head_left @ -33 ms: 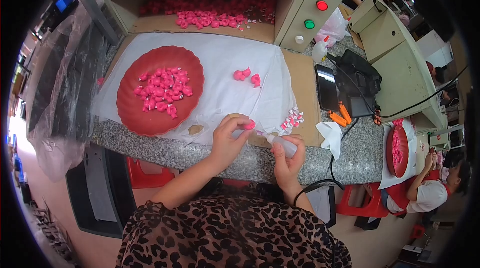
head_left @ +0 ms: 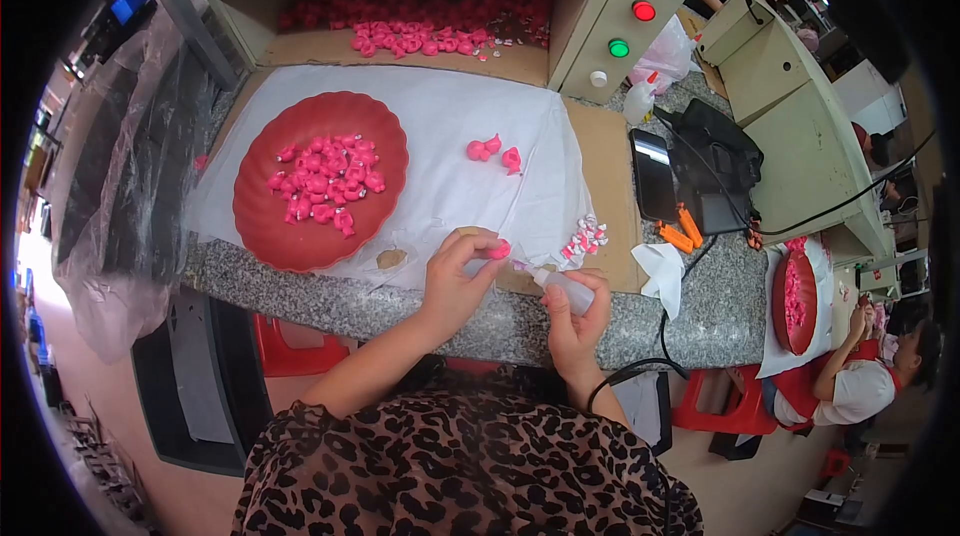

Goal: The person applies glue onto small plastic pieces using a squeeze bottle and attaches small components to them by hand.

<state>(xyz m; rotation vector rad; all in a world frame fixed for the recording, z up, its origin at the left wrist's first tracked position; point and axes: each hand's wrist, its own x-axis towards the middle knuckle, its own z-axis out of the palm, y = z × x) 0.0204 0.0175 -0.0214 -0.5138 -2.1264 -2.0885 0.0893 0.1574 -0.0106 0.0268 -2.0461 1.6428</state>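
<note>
My left hand (head_left: 455,276) pinches a small pink plastic piece (head_left: 499,249) between thumb and fingertips, above the front edge of the worktop. Wrapped in my right hand (head_left: 582,321) is a small translucent squeeze bottle (head_left: 566,291), its narrow nozzle tilted toward the pink piece. Whether the tip touches the piece I cannot tell. Small pink-and-white parts (head_left: 585,240) lie in a heap just beyond my right hand. A few larger pink pieces (head_left: 485,148) rest on the white sheet (head_left: 440,106). To the left, a red scalloped plate (head_left: 262,151) holds a pile of similar pink pieces (head_left: 325,176).
A pale cabinet (head_left: 590,31) with pink pieces inside stands at the back. On the right are a phone (head_left: 653,174), a black bag (head_left: 712,151), orange clips (head_left: 682,230), a white bottle (head_left: 640,99) and a cable. Clear plastic (head_left: 120,176) hangs at left; a person (head_left: 850,376) sits far right.
</note>
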